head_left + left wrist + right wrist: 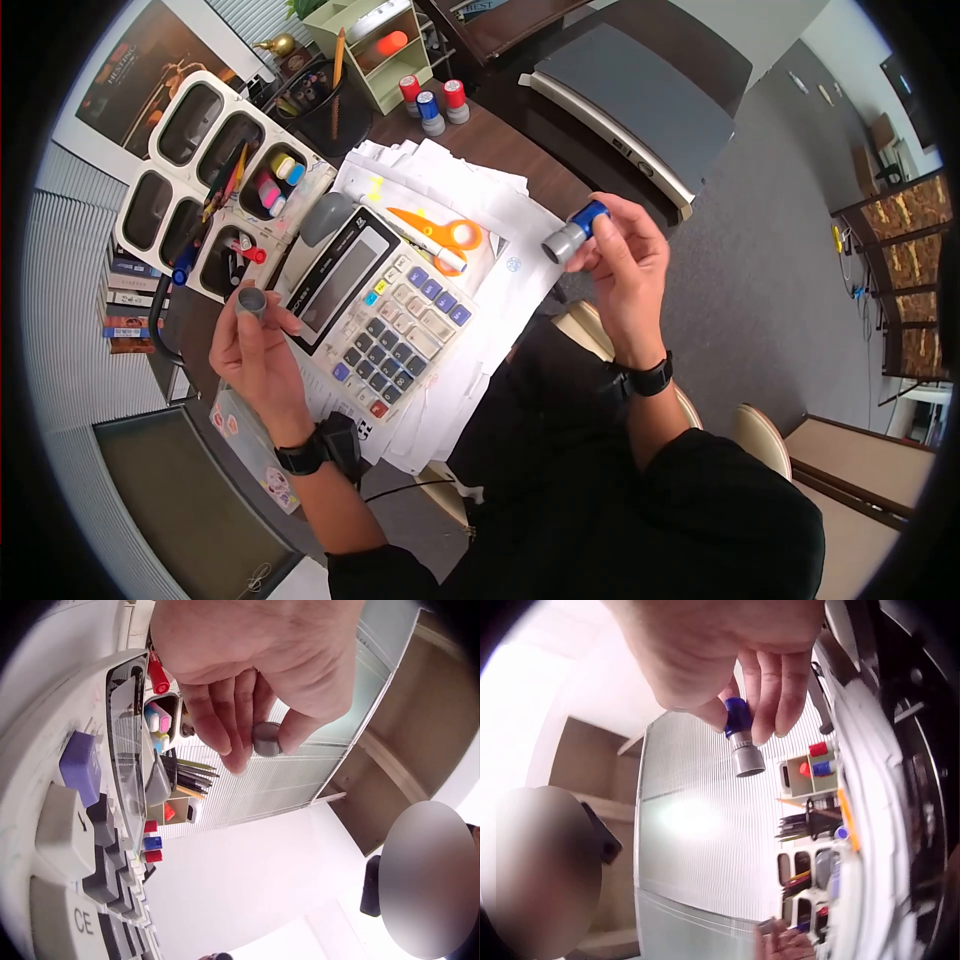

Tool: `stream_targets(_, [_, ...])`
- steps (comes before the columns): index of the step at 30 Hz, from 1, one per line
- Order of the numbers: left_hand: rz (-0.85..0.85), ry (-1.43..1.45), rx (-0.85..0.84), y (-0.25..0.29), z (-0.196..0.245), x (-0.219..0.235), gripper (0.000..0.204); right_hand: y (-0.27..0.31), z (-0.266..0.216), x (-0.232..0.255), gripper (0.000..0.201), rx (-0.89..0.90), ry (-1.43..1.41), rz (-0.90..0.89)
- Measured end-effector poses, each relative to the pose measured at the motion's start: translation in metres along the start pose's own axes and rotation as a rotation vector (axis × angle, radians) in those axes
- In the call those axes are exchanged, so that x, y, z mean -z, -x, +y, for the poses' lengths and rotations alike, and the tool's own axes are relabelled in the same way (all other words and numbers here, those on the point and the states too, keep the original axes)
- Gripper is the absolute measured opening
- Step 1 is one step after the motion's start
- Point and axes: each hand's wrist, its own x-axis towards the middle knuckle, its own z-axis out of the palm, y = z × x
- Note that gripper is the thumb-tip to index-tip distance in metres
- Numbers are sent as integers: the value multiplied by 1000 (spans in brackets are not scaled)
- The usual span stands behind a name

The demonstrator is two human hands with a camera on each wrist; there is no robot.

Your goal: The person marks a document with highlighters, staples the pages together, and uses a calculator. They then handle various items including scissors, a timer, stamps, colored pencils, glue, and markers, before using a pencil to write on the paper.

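White sheets (520,290) lie in an untidy pile at the centre of the head view, with one calculator (410,322) over their lower left part. Of two hands, the left hand (258,360), left of centre, pinches one grey cap (251,300) between thumb and fingertips; the right hand (632,270), right of centre, has thumb and fingers bent round one blue-and-grey stamp (577,232), its grey end tipped toward the lower left. One pair of orange scissors (432,232) rests above the calculator, and three standing stamps (428,108), two red-topped and one blue-topped, are upper centre. Stamp and cap are well apart, so the step looks like handling an uncapped stamp; a next move calls for a steady grip and a level grey end. Smallest is one round blue mark (514,264) on the paper.
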Motion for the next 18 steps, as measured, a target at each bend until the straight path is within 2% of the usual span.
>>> stream_targets(2, [4, 5, -6, 0, -1, -2, 44, 2, -6, -6, 31, -353, -611, 8])
stream_targets(3, [-2, -2, -8, 0, -1, -1, 45, 2, -5, -4, 36, -505, -825, -7])
stream_targets(4, [-7, -7, -11, 0, -1, 0, 45, 1, -6, -5, 35, -537, -904, -56])
stream_targets(10, [12, -5, -28, 1, -1, 0, 45, 3, -4, -8, 35, -474, -773, -9])
stream_targets(14, [-46, -138, 48, 8, 2, -6, 35, 7, -10, -23, 33, -415, -649, -7])
stream_targets(15, [-84, -76, 78, 8, 6, -14, 35, 9, -13, -33, 32, -387, -621, -33])
stream_targets(16, [-125, -136, 149, 8, 15, -21, 39, 9, -15, -44, 32, -376, -615, -47])
stream_targets(18, [-244, -6, 197, 6, 23, -30, 37, 13, -13, -61, 31, -343, -519, -141])
